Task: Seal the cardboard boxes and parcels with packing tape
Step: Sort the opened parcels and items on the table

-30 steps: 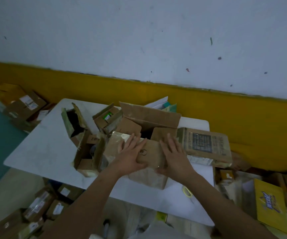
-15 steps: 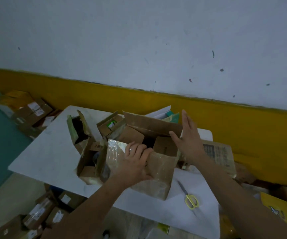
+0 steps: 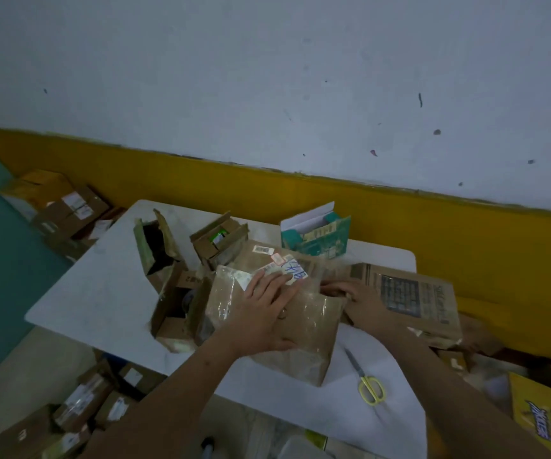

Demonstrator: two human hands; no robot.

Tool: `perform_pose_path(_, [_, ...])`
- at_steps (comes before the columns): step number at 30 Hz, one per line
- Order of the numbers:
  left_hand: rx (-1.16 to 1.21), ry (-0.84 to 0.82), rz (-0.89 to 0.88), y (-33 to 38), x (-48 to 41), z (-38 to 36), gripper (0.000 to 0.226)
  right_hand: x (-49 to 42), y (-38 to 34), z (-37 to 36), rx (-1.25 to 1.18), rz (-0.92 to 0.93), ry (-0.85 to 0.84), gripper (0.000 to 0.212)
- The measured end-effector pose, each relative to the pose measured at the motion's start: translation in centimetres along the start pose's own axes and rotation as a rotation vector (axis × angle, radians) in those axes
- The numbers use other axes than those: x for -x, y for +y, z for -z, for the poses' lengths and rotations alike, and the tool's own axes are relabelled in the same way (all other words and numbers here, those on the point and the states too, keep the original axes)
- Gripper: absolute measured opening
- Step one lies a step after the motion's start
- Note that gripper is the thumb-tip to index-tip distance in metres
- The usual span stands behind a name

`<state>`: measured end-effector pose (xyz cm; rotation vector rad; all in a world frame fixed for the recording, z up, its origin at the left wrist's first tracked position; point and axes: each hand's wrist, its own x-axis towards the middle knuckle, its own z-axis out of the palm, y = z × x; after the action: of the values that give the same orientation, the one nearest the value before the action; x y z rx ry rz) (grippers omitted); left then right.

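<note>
On the white counter (image 3: 79,293), six cardboard items can be counted, though overlaps make this uncertain. They are: one large brown box (image 3: 287,329) at the middle front; one torn open box (image 3: 155,246) at the back left; one small open box (image 3: 218,240) with something green inside; one dark open box (image 3: 171,309) at the front left; one teal carton (image 3: 317,236) at the back; and one flat printed box (image 3: 410,299) on the right, overhanging the counter edge. One pair of scissors (image 3: 366,379) with yellow handles lies on the counter just right of the large brown box, blades shut.

The large brown box is worn and creased, and old clear tape shines across its top and front. Its top flaps are folded down — a barcode sticker, a red-edged sticker and a white label lie on the far flap. Blue handwriting on the label is not legible.

The left hand (image 3: 264,313) lies flat on the box top, fingers spread, pressing the flap and not grasping. The right hand (image 3: 357,296) rests at the box's right edge, between it and the printed box; its fingers are partly hidden, so I cannot tell the grip.

Several more boxes lie on the floor (image 3: 12,369) — a cluster (image 3: 82,402) at the lower left and another (image 3: 65,207) at the far left. A yellow box (image 3: 545,419) with blue lettering sits at the lower right; the lettering is unreadable.
</note>
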<state>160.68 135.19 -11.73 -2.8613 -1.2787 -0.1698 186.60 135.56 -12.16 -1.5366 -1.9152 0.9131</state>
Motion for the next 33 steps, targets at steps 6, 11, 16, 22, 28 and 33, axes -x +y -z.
perform_pose_path(6, [0.044, -0.149, -0.028, -1.0, -0.7, -1.8, 0.108, 0.6, 2.4, -0.5, -0.189, -0.109, 0.122, 0.043])
perform_pose_path(11, [0.053, -0.136, 0.047, 0.0, -1.0, -2.9, 0.083, 1.0, 1.7, -2.0, 0.195, 0.064, 0.063, 0.05])
perform_pose_path(16, [0.069, -0.134, 0.131, 1.2, -1.1, -3.7, 0.077, 1.4, 3.8, -3.9, 0.453, 0.155, 0.06, 0.057])
perform_pose_path(22, [0.028, -0.125, 0.142, 1.6, -1.0, -4.1, 0.074, 0.2, 3.5, -3.6, 0.434, 0.107, 0.028, 0.067])
perform_pose_path(28, [0.076, -0.165, 0.128, 1.0, -1.4, -3.8, 0.069, 0.1, 3.1, -3.9, 0.523, 0.084, 0.028, 0.07])
perform_pose_path(33, [0.085, -0.147, 0.459, -2.9, -2.1, -2.9, 0.071, 0.2, 2.9, -3.8, 0.571, 0.094, -0.003, 0.069])
